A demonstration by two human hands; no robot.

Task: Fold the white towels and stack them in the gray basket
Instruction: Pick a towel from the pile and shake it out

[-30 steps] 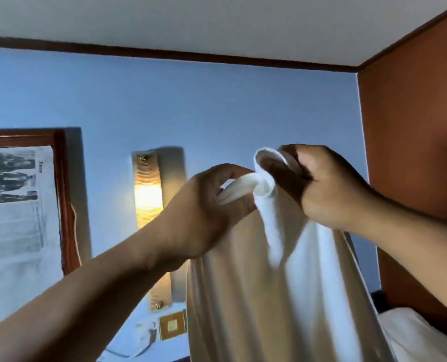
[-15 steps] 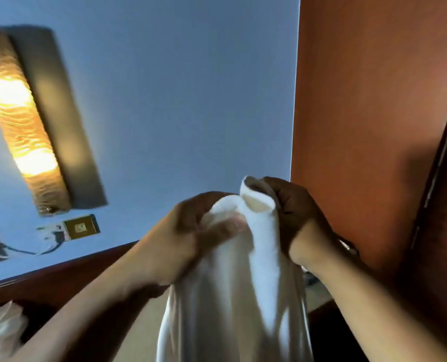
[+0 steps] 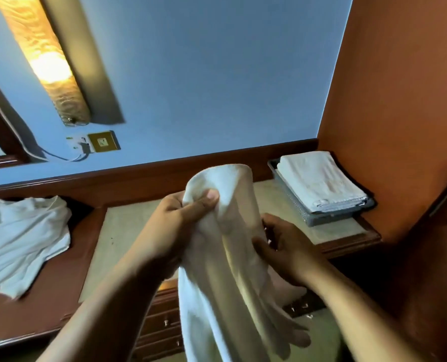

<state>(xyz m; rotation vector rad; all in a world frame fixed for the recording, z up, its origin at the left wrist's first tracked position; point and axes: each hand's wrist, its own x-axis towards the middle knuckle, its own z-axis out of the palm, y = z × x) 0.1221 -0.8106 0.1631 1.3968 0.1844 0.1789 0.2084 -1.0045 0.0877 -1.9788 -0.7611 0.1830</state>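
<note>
A blue wall [image 3: 217, 74] and a long wooden desk [image 3: 128, 231] frame the job as you hold one white towel [image 3: 230, 283] up over the desk, its doubled top raised to about the level of the desk's back rail and its length hanging straight down out of the bottom of the view. Holding it this high seems meant to let the cloth's own weight pull the layers flat before the next fold. A rumpled heap [image 3: 21, 244] of white cloth, probably the towels left to do, lies well apart on the desk's left end. The gray basket [image 3: 334, 218] sits at the far right end against the orange wall, near enough to reach, and already carries a neat stack [image 3: 319, 181] of folded towels, so the task looks partly done. Your left hand [image 3: 175, 226] pinches the top fold, thumb clamped across the front and fingers curled behind. Your right hand [image 3: 287, 252] grips the towel's right edge lower down, thumb on the cloth and fingers curled round behind it, apparently to steady the hanging length and line up the edges.
</note>
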